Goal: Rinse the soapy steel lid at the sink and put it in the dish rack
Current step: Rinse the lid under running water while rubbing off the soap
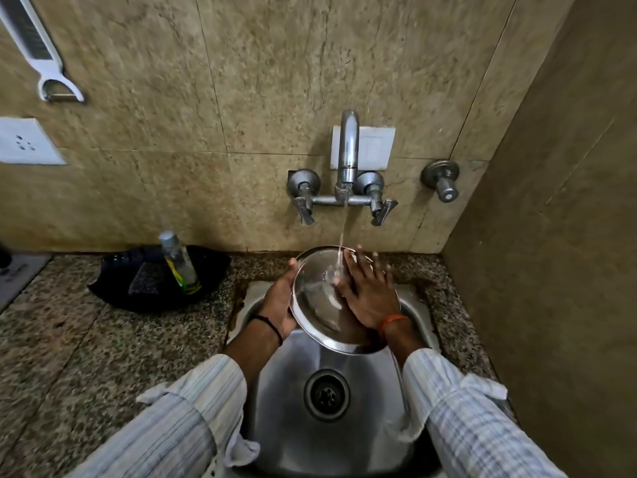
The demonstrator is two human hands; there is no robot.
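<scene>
A round steel lid [319, 305] is held tilted over the steel sink [282, 401], under the running stream from the wall tap [347, 150]. My left hand [277, 305] grips the lid's left rim from behind. My right hand [370, 294] lies flat on the lid's inner face with its fingers spread, in the water. Water runs off the lid's lower edge into the basin. No dish rack is in view.
A black tray [117, 288] with a scrub pad and a clear bottle [179, 262] stands on the granite counter, left of the sink. A peeler [44, 53] hangs on the wall at upper left above a socket plate [24, 141]. A side wall closes in on the right.
</scene>
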